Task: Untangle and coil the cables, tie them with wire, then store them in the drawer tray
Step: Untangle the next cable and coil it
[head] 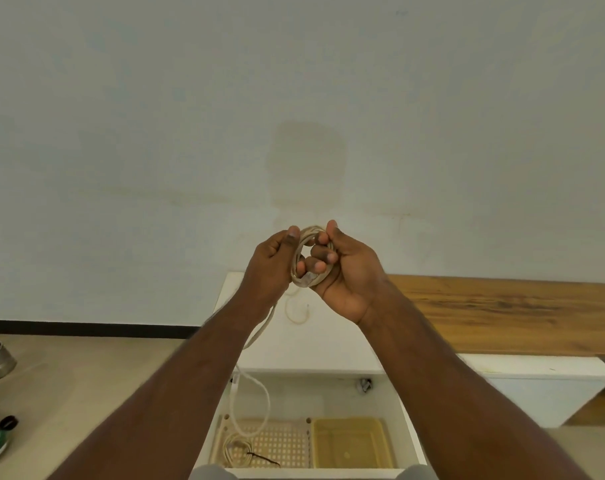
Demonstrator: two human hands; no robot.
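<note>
- A cream cable coil point(309, 252) is held raised in front of the wall, above the white cabinet point(315, 341).
- The coil is gripped by the left hand point(273, 268) on its left side, thumb up.
- The coil is clasped by the right hand point(346, 271), fingers curled through the loop.
- A loose cable tail point(256, 386) is seen hanging down toward the open drawer point(413, 441).
- A tied coil point(237, 450) lies in the perforated tray point(283, 445); a yellow tray point(351, 441) sits just beside it.
- A wooden counter point(502, 313) is seen to the right.

Wall: we face a plain pale wall point(190, 116) with a dark baseboard point(86, 328).
Floor: we see beige floor point(86, 375).
Furniture: a wooden shelf point(502, 317) runs right.
</note>
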